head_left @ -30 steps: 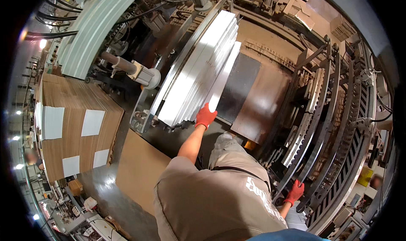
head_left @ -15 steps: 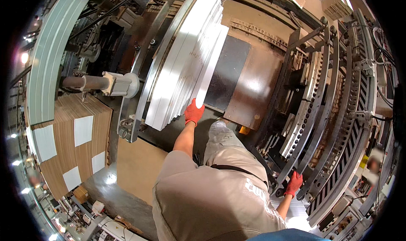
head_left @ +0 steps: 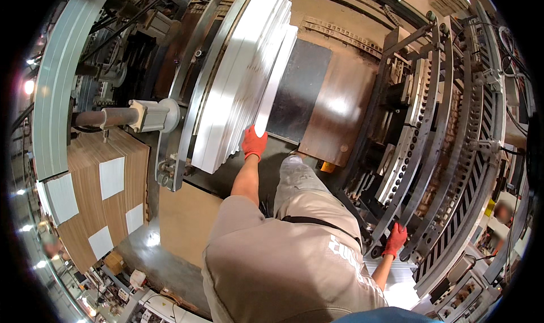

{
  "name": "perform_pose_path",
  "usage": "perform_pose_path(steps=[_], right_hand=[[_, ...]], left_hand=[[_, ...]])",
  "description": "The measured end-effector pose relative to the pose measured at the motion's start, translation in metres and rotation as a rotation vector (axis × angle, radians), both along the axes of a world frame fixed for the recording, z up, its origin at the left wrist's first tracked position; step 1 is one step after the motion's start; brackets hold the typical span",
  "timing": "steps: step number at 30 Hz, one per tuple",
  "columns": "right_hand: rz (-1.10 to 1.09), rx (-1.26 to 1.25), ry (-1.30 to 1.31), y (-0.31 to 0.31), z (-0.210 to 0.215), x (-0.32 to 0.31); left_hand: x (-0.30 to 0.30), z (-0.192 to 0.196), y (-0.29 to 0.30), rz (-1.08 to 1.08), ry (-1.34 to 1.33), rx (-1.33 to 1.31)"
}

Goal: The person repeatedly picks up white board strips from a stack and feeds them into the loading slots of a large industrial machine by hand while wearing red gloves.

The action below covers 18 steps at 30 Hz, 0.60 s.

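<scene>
My left hand [head_left: 254, 142], in a red glove, is closed on the near end of a narrow white sheet [head_left: 276, 80]. That sheet stands on edge along the right side of a thick stack of white sheets [head_left: 232, 91]. Far to the right, my right hand [head_left: 395, 241], also gloved in red, is closed around the lower end of a curved metal bar [head_left: 425, 178] on the machine. Its fingertips are partly hidden.
Right of the stack lie a dark plate [head_left: 300, 91] and a shiny brown plate [head_left: 339, 110]. A machine arm with a round metal pad [head_left: 170, 115] juts in from the left, above a tall pile of brown board [head_left: 107, 181]. A tan board [head_left: 187, 218] lies on the floor.
The whole view has shifted slightly, so the stack and plates sit a little further left and up. Both hands keep their holds on the sheet and the bar.
</scene>
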State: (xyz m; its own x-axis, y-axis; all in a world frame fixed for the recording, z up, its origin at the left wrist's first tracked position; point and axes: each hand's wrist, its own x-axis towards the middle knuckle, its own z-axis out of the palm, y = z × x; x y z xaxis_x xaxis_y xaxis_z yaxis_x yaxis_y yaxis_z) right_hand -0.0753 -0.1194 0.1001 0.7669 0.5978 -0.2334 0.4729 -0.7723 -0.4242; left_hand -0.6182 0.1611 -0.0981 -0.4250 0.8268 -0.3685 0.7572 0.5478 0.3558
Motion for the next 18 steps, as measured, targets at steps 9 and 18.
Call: perform_pose_path(steps=[9, 18], right_hand=[[-0.003, -0.014, -0.034, 0.005, 0.001, -0.002], [-0.201, 0.007, -0.128, 0.01, 0.037, -0.021]], left_hand=[[0.047, -0.015, -0.01, -0.023, 0.383, 0.018], [0.203, 0.069, 0.055, -0.894, -0.228, 0.32]])
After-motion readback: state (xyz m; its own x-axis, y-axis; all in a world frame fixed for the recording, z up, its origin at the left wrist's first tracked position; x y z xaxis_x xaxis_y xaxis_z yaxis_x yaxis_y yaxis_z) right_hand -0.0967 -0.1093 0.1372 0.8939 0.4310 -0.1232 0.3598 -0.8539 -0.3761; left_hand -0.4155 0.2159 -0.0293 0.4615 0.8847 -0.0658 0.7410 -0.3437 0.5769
